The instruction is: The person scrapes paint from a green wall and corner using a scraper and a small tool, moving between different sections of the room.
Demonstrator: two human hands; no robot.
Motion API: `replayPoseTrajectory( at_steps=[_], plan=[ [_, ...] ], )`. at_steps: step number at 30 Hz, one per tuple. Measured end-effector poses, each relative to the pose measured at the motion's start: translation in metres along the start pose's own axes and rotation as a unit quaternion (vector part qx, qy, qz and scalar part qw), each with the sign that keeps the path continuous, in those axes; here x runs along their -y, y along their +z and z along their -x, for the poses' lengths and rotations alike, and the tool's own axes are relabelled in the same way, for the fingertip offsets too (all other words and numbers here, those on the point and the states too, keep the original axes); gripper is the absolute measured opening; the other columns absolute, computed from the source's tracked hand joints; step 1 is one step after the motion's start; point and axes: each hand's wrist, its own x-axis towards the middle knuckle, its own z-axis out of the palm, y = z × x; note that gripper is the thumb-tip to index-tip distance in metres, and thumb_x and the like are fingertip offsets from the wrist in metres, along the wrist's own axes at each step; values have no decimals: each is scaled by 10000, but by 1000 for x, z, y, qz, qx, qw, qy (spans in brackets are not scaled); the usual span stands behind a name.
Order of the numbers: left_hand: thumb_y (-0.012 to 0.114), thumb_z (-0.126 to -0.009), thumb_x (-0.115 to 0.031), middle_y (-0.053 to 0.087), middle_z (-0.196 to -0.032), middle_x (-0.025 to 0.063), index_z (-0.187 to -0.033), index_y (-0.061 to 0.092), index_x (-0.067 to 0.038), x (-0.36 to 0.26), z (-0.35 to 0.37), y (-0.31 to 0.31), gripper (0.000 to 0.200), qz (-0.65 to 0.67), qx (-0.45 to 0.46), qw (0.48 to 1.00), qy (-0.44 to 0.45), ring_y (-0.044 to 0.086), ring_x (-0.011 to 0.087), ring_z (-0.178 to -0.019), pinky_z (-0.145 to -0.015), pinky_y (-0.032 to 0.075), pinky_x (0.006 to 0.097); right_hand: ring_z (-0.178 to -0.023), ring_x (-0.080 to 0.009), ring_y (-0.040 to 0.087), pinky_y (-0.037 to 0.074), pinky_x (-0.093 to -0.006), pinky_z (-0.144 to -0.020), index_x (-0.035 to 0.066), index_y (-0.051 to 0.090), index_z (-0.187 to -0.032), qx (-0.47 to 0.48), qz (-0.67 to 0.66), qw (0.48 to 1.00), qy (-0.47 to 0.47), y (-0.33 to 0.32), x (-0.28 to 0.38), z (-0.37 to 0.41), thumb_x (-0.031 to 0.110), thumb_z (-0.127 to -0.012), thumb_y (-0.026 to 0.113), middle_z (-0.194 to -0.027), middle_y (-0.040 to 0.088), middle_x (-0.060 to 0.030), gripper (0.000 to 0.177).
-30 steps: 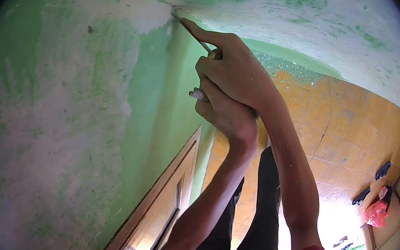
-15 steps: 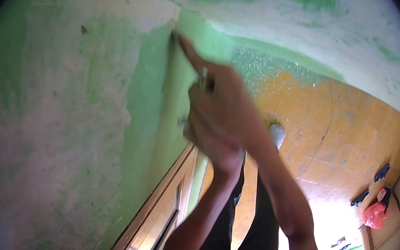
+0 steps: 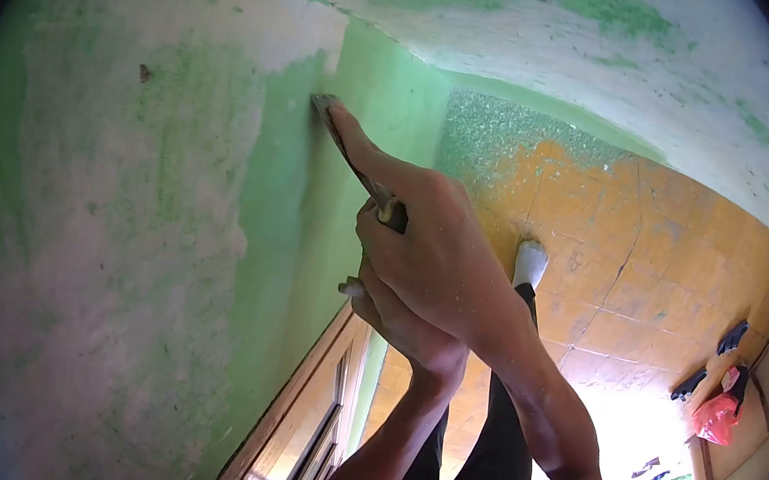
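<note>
With my right hand (image 3: 440, 256) clenched on the scraper (image 3: 327, 106), forefinger pressing its blade to the green wall (image 3: 116, 236) upper left of centre, and my left hand (image 3: 403, 324) gripping the handle's end, I judge a shallow, steady angle best.

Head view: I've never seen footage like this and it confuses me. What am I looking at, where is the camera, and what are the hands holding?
The camera sits on the person's head and looks down along a wall. There is no machine here, only the person's own two bare hands. The right hand grips a scraper, forefinger stretched along it, with the blade against the green wall, which shows whitish patches. The left hand is closed round the handle's lower end. Below are an orange tiled floor, a wooden door frame and a red bag.
</note>
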Motion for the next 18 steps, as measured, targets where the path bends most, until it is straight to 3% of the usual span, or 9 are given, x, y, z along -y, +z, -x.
replayPoseTrajectory(
  at_steps=[4,6,8,10,12,14,16,17,18],
  plan=[
    [708,-868,-366,567,-1182,157,-1373,427,19,-12,-19,37,694,297,-62,938,-169,559,293,-1056,-875,345,420,-437,-118,397,393,-333,-461,202,382,-1524,-13,1,999,30,-18,9,-18,34,-839,473,-505,463,-81,712],
    [735,-842,-350,570,-1220,140,-1386,422,23,-5,-4,21,731,235,-77,965,-82,557,288,-1067,-867,345,409,-446,-113,415,402,-333,-470,199,390,-1521,28,-27,998,40,-15,11,-12,34,-842,468,-512,478,-79,703],
    [746,-827,-342,544,-1109,166,-1348,439,46,-4,7,-5,718,-45,-25,998,22,525,290,-945,-842,341,389,-450,-113,415,404,-340,-477,187,388,-1521,15,14,1000,20,1,20,2,28,-835,467,-519,476,-83,709],
    [736,-836,-368,554,-1108,167,-1326,471,39,-5,5,-8,690,-20,13,999,-37,546,291,-912,-828,349,398,-448,-114,411,400,-349,-479,192,391,-1519,-11,-38,999,34,11,22,5,32,-826,465,-520,460,-93,714],
    [686,-878,-390,585,-1200,160,-1357,471,19,-2,-14,28,665,184,-96,977,-42,613,278,-992,-806,359,396,-459,-113,422,406,-334,-484,178,388,-1521,3,20,998,52,-12,14,-15,41,-819,481,-522,482,-85,721],
    [714,-870,-324,561,-1247,136,-1405,420,1,-7,-28,23,692,366,5,916,-166,575,272,-1084,-861,350,408,-471,-110,426,414,-323,-497,203,387,-1523,-4,21,999,47,-21,12,-25,56,-819,489,-524,499,-68,727],
    [806,-764,-269,551,-1192,132,-1300,480,-20,-14,-12,-2,675,-13,-12,1000,-16,580,285,-1026,-860,433,412,-475,-103,417,408,-315,-490,196,399,-1518,15,2,998,64,-4,8,-2,59,-817,498,-517,494,-53,722],
    [797,-781,-222,515,-1236,150,-1315,454,-17,8,3,4,667,-257,44,965,-25,533,288,-1096,-895,412,410,-467,-102,409,401,-315,-482,195,407,-1514,-10,-22,999,29,11,-3,7,60,-815,502,-507,482,-50,719],
    [797,-781,-222,515,-1236,150,-1315,454,-17,7,-7,10,667,-258,37,965,-23,533,288,-1096,-895,412,410,-460,-100,402,394,-315,-473,194,414,-1510,-33,-50,998,-5,18,-1,6,60,-813,507,-498,469,-48,716]
  ],
)
